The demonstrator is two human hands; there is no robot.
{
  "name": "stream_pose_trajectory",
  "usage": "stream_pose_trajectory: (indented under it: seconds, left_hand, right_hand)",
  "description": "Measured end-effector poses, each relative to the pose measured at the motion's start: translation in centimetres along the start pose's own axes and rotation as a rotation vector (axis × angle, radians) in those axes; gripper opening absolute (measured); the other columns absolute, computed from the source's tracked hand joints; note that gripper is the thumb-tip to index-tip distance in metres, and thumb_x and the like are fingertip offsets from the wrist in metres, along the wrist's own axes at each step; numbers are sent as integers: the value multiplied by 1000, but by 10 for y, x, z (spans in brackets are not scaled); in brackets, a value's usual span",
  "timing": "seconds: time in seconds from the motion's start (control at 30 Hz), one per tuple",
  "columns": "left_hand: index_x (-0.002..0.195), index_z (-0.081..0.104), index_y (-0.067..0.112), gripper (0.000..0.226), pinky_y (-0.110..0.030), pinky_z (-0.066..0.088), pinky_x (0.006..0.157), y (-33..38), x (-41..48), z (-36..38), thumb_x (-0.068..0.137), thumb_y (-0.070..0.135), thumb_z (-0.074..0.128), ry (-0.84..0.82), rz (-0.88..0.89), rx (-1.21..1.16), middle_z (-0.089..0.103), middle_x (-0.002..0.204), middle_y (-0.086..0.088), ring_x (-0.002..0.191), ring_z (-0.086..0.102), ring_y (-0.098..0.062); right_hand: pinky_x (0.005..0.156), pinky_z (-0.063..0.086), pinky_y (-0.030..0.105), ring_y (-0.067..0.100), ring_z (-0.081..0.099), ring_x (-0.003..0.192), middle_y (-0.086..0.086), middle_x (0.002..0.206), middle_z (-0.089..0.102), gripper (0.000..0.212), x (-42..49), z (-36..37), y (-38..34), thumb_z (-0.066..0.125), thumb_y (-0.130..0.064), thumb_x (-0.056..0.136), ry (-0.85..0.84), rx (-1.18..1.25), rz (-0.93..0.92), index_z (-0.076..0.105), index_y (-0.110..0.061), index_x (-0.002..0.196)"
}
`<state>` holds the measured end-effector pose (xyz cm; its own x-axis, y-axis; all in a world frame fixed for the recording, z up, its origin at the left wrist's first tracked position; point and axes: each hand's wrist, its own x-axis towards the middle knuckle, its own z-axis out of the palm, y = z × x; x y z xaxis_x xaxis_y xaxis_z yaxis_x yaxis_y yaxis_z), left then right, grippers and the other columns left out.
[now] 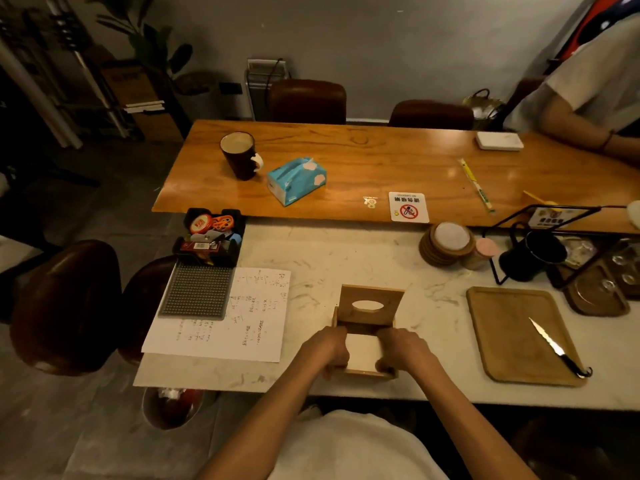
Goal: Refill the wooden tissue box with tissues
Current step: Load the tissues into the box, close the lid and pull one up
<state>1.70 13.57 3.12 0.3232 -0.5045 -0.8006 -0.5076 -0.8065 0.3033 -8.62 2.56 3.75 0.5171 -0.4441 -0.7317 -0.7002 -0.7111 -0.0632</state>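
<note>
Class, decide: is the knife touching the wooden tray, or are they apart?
Touching. The head view shows the knife lying flat on the wooden tray, with no gap beneath its blade.

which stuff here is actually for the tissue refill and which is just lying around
For the job:
square wooden tissue box with its oval-holed lid raised
white tissue stack inside
left hand, right hand
blue tissue pack

Lying about:
dark mug
handwritten paper sheet
wooden tray with knife
stacked round coasters
</note>
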Motion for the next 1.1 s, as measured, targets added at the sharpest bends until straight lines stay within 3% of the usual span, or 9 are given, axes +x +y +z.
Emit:
stream_pose_trajectory:
  seconds: [0.07,0.27,0.5,0.7,0.8,0.9,1.1]
  left_hand:
    - [132,46,12,48,-37,59,82,0,1,6,86,8,63,44,-14,-50,56,126,-13,101,64,-27]
    - [129,49,11,47,-29,54,74,0,5,11,86,6,65,101,-14,-28,56,126,-12,106,61,-26]
    - [130,47,11,48,-35,57,83,-4,5,17,85,2,61,149,7,-37,57,124,-13,104,62,-26]
    - [146,26,15,66,-35,50,84,0,1,12,88,6,56,103,34,80,56,129,-14,112,59,-30]
    - [151,14,20,77,-36,50,87,1,1,4,88,7,56,21,40,100,53,134,-15,116,57,-31]
    - [153,10,20,84,-37,48,93,-5,-2,-3,86,12,62,14,71,97,52,136,-15,118,55,-31]
    - [151,18,19,87,-39,50,97,-14,-7,-3,81,11,69,61,139,39,51,138,-14,120,54,-31]
  right_hand:
    - [82,55,32,23,63,103,6,117,64,54,2,3,2,75,-28,74,9,12,18,56,-21,123]
    - [81,52,32,24,63,105,7,119,63,56,4,7,4,75,-28,74,9,24,21,53,-20,125]
    - [81,50,33,24,62,105,7,118,63,49,-1,4,4,67,-23,78,5,25,24,53,-20,125]
    - [71,41,28,22,63,102,4,113,65,22,-33,7,-12,50,-17,93,357,-20,16,58,-17,114]
    - [80,45,30,24,64,101,5,111,69,22,-24,2,-26,52,-18,91,301,-75,-113,65,-16,108]
    - [95,42,33,24,62,110,4,117,69,33,-2,0,-31,52,-25,88,199,-84,-198,62,-20,119]
    - [96,50,39,28,59,114,9,130,59,47,12,-4,-43,53,-24,87,-90,-57,-232,49,-16,133]
